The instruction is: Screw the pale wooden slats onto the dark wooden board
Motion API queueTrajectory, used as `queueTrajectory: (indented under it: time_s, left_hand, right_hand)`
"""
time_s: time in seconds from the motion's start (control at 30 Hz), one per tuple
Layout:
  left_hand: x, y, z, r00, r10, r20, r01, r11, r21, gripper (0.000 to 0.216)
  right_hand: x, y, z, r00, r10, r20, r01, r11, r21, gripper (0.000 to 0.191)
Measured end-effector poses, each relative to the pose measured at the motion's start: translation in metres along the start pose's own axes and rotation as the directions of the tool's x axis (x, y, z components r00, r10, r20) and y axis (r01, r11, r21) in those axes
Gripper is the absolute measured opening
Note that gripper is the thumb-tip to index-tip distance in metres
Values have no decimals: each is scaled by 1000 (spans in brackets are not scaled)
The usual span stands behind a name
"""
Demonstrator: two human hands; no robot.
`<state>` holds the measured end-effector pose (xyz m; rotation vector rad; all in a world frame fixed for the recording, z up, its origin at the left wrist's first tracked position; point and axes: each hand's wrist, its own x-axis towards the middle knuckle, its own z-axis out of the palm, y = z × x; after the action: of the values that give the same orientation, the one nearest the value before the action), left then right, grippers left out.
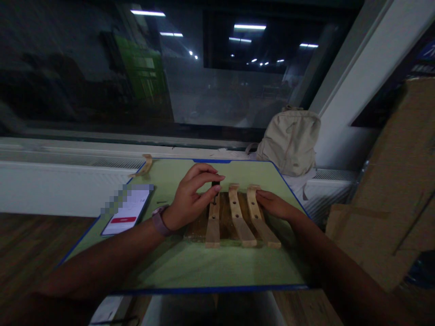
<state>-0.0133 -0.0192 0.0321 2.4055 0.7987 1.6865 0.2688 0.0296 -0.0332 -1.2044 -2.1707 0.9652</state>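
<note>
My left hand (192, 197) pinches a small dark screwdriver (215, 190) upright, its tip on the far end of the leftmost wooden slat (213, 224). Three pale curved slats lie side by side across a darker wooden base (228, 222) on the green mat (190, 262). My right hand (275, 204) lies flat, fingers pressing the right slat (260, 219) and the edge of the assembly. The middle slat (239, 217) shows several holes. A watch sits on my left wrist.
A phone (127, 209) with a lit screen lies at the mat's left. A loose wooden slat (146, 165) rests at the mat's far left corner. A beige backpack (290, 140) sits on the window sill; cardboard boxes (397, 190) stand to the right.
</note>
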Motion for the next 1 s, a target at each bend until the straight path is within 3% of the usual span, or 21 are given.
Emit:
queueTrajectory:
  time_s: [0.17, 0.37, 0.6, 0.83, 1.0]
  left_hand:
    - [0, -2, -2, 998, -32, -45, 34, 998, 49, 16]
    - [-6, -5, 0, 991, -133, 2, 133, 990, -53, 29]
    - [-3, -4, -1, 999, -34, -6, 34, 997, -63, 20]
    - [-2, 0, -3, 1000, -18, 6, 18, 997, 71, 20]
    - [-5, 2, -2, 996, -65, 56, 64, 998, 14, 27]
  right_hand:
    - [1, 1, 0, 1000, -4, 6, 4, 1000, -16, 44]
    - [0, 2, 2, 1000, 6, 3, -6, 1000, -4, 49]
    - [-1, -3, 2, 1000, 6, 28, -8, 998, 64, 55]
    - [-2, -5, 2, 1000, 7, 25, -9, 996, 84, 59]
    - [-2, -5, 3, 1000, 13, -3, -13, 998, 63, 63]
